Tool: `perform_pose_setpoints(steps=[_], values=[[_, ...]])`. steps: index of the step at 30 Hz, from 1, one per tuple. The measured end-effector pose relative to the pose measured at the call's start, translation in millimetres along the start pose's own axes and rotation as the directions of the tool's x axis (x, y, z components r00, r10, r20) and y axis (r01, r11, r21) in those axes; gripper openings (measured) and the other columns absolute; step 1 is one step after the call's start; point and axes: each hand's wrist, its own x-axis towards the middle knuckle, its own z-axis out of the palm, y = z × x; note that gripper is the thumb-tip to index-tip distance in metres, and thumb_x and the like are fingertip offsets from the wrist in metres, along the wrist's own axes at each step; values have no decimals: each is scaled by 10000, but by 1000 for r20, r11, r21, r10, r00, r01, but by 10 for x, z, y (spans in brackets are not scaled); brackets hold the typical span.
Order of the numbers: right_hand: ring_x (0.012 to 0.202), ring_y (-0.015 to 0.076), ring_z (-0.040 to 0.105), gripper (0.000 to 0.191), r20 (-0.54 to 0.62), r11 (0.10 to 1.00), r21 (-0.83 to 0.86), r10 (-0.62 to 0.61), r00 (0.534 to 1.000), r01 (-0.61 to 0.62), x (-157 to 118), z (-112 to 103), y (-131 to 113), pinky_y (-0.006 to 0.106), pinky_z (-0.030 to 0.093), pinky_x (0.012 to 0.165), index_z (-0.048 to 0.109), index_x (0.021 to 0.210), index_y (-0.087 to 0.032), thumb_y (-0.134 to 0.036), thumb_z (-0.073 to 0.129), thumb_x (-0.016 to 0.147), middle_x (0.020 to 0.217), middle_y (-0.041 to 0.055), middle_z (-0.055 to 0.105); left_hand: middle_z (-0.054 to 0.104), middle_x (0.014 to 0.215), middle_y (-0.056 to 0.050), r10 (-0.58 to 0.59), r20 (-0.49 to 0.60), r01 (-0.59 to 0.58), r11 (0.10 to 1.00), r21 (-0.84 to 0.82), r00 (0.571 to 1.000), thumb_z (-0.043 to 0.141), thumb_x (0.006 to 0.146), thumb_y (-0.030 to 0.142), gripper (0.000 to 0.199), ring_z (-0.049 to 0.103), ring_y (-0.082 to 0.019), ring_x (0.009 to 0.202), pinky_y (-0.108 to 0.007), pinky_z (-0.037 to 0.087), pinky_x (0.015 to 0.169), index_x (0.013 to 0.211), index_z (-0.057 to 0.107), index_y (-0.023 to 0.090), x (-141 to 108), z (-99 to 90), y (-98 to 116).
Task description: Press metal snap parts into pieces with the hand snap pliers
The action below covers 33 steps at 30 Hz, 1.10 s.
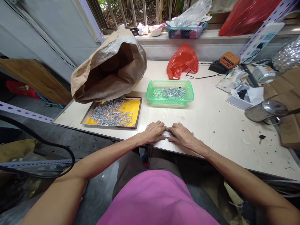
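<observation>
At the table's front edge lies a flat, silvery metal piece (167,133), mostly covered by my hands; its exact kind is hidden. My left hand (154,132) grips its left part, thumb near me and fingers on the far side. On its right part my right hand (180,134) is closed in the same way, a small gap away from the left. Left of them, a shallow tray (139,113) with a yellow bottom holds a heap of small metal pins (110,114). Beyond my hands, a green plastic basket (170,101) contains more small metal pieces (173,92).
A large open paper sack (110,68) leans over the tray's back edge. Farther back are a red plastic bag (184,62) and an orange-black battery (226,62) with a cable. At right stand a white box (241,98), a metal mug (266,112) and cardboard (288,125).
</observation>
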Motion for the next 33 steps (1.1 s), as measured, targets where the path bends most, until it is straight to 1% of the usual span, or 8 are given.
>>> perform_pose_setpoints(steps=[7, 11, 16, 20, 25, 27, 30, 33], values=[[983, 286, 503, 339, -129, 995, -85, 36, 991, -47, -10, -50, -78, 393, 415, 807, 574, 1175, -166, -281, 621, 860, 1067, 133, 589, 579, 1042, -108, -7, -12, 7, 999, -46, 1000, 516, 903, 518, 478, 511, -236, 997, -329, 438, 781, 1177, 554, 128, 35, -119, -39], [953, 269, 528, 286, -91, 997, -64, 26, 995, -32, 82, -71, 33, 370, 409, 801, 612, 1121, -170, -304, 619, 868, 1014, 122, 614, 582, 1044, -117, -46, 4, 46, 998, -39, 999, 508, 921, 469, 407, 510, -248, 1005, -343, 445, 767, 1130, 568, 125, 101, -83, -44], [865, 220, 554, 170, -72, 999, -24, 19, 997, -21, 134, 30, 129, 321, 396, 770, 650, 948, -177, -301, 536, 924, 884, 81, 633, 595, 1015, -105, -92, 8, 92, 996, -22, 996, 466, 958, 350, 256, 520, -239, 993, -333, 440, 750, 1012, 587, 131, 156, -12, 39], [860, 223, 562, 165, -68, 998, -60, 25, 997, -29, 145, 36, 118, 322, 399, 762, 660, 947, -176, -290, 545, 916, 881, 84, 637, 603, 1015, -104, -121, 5, 120, 993, 19, 993, 462, 958, 331, 237, 524, -243, 994, -335, 445, 756, 1022, 575, 133, 146, 19, 88], [938, 254, 553, 388, -21, 992, -69, -107, 994, 105, 222, -77, 291, 346, 412, 821, 639, 1099, -158, -414, 676, 811, 1009, 119, 626, 564, 1204, -158, -235, -180, 244, 970, 27, 955, 495, 940, 295, 339, 506, -280, 1125, -408, 448, 892, 1229, 470, 120, 4, 220, 245], [929, 243, 567, 372, 19, 987, -8, -159, 987, 159, 274, -110, 392, 340, 414, 826, 645, 1103, -162, -414, 651, 828, 1013, 112, 640, 485, 1342, -179, -243, -272, 256, 967, 13, 931, 457, 947, 209, 313, 451, -288, 1244, -433, 415, 978, 1249, 460, 127, -76, 334, 367], [914, 219, 578, 269, -44, 994, 38, -100, 994, 101, 357, -120, 480, 317, 420, 811, 648, 1110, -162, -292, 560, 892, 995, 99, 660, 456, 1396, -159, -168, -341, 173, 985, -15, 925, 389, 949, 118, 294, 419, -265, 1304, -416, 385, 1045, 1223, 493, 142, -161, 468, 542], [941, 220, 565, 232, -142, 1000, 0, -11, 990, 12, 465, -112, 476, 313, 420, 827, 655, 1082, -147, -216, 522, 904, 990, 100, 662, 590, 1213, -126, -116, -344, 102, 993, -58, 932, 367, 956, 113, 273, 521, -234, 1192, -413, 391, 1054, 1177, 526, 141, -172, 543, 612]])
